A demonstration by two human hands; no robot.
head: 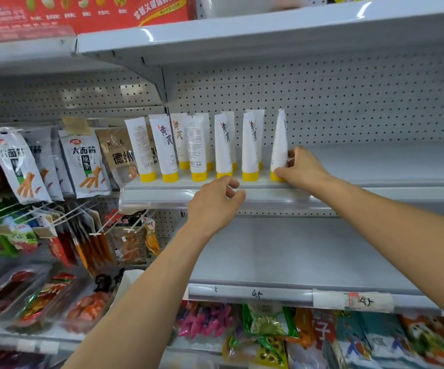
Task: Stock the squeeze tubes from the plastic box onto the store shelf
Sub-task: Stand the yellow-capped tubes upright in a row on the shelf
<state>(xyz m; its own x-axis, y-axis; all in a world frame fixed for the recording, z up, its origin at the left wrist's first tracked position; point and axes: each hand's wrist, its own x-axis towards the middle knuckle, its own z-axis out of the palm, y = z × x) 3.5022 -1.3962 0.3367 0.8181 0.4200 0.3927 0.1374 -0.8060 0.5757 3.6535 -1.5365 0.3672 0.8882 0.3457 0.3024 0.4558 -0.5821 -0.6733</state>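
1. Shelving [348, 102]: white metal with a pegboard back, filling the view; several tiers, most of the right bay bare.
2. Mid shelf [375, 166]: white, carrying the tubes along its left front edge, bare further right; clear price rail along the front.
3. Lower shelf [295, 251]: bare grey surface, price strip [282, 294] in front with handwritten numbers and a paper label at right.
4. Snack packs [87, 166]: hanging on hooks in the left bay, white and brown bags just beside the leftmost tube; more bagged goods [322, 339] on the bottom tier.
5. Red carton [82, 12]: on the top tier at left, printed with Chinese text.
6. Tubes [196, 147]: white with yellow caps, standing cap-down in a row, some two deep, near the shelf's front edge.
7. Right hand [302, 166]: at the row's right end, fingers and thumb clamped on the last tube [280, 139], thumb by its yellow cap; tube upright, slightly tilted, cap on or just at the shelf.
8. Left hand [212, 202]: in front of the price rail below the row, fingers curled loosely, holding nothing, fingertips near a tube's cap but apart from it.
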